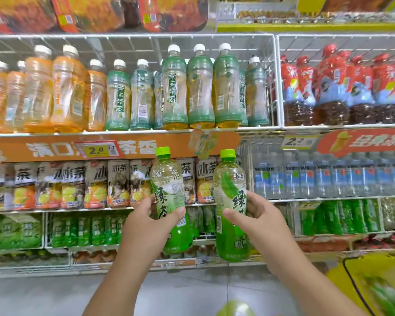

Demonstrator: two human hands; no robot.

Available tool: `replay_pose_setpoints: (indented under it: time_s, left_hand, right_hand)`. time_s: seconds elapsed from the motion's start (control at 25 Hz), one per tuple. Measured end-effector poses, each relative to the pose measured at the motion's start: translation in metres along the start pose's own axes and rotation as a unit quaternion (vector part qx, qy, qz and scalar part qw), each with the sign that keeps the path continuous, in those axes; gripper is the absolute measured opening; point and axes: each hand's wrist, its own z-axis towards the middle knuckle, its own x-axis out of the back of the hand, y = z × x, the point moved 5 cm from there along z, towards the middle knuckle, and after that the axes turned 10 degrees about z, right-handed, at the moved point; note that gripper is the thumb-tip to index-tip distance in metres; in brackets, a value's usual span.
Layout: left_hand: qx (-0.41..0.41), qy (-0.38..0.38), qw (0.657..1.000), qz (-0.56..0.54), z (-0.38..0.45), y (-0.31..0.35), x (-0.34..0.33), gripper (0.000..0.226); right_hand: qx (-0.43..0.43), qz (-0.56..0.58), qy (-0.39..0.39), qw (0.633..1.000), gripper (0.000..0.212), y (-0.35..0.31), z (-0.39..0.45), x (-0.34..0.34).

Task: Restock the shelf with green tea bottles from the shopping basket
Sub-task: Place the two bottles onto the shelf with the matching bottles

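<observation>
Green-capped tea bottles fill both hands in the head view. The left hand (144, 218) wraps its fingers (177, 213) around the middle of the left bottle (171, 201), thumb on the near side, and the bottle leans slightly to the left with its cap up. The right hand (258, 215) grips the right bottle (230, 208) the same way, fingers closed on the label, cap up and nearly upright. The two bottles are just beside each other, apart, both held in the air in front of the shelf (132, 131).

On the wire shelf far above them stand white-capped bottles: orange ones (55, 92) on the left, pale green ones (201, 87) in the middle, red-labelled ones (342, 87) on the right. An orange banner (55, 149) with a price tag (96, 150) runs below that row. Behind the held bottles is a row of iced tea packs (73, 183), with water bottles (328, 179) to the right. Lower down sit green packs (82, 231). A yellow basket (374, 277) is at the near right, blurred.
</observation>
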Motion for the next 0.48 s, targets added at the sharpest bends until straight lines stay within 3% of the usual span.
replay_pose_setpoints:
  time_s: [0.32, 0.48]
  left_hand:
    - [0.051, -0.043, 0.998, 0.004, 0.027, -0.045, -0.081, 0.088]
    - [0.064, -0.085, 0.994, 0.008, 0.058, -0.084, -0.109, 0.05]
  right_hand:
    - [-0.082, 0.006, 0.015, 0.997, 0.067, 0.074, 0.03, 0.029]
    - [-0.116, -0.002, 0.052, 0.992, 0.073, 0.122, 0.046, 0.027]
